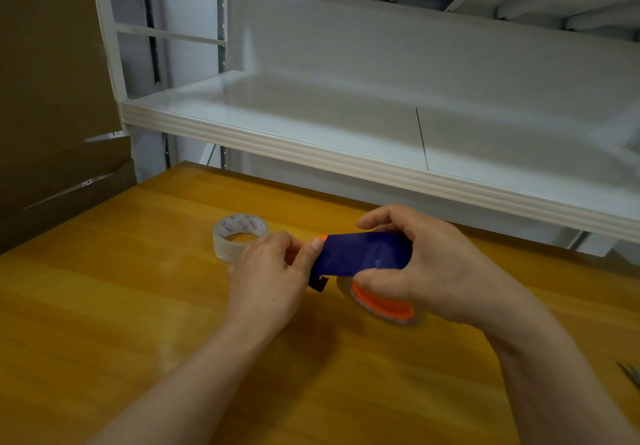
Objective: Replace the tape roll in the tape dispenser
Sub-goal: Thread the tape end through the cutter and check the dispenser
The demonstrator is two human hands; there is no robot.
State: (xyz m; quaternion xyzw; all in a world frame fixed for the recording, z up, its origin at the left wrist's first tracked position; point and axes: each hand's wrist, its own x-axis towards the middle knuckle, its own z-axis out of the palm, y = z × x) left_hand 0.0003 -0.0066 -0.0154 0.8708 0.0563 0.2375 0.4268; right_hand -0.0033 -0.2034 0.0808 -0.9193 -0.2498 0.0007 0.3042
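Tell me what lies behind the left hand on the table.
A clear tape roll lies flat on the wooden table behind the left hand, which pinches the blue tape dispenser. The hand covers the roll's near edge.

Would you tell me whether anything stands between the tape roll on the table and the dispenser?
Yes: the left hand, pinching the front end of the dispenser, lies between it and the tape roll.

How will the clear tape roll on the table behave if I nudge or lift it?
The clear tape roll lies flat, hole upward, so a push probably slides it rather than rolls it. Its glossy wrap may feel slick. Tightly wound ring: likely stiff.
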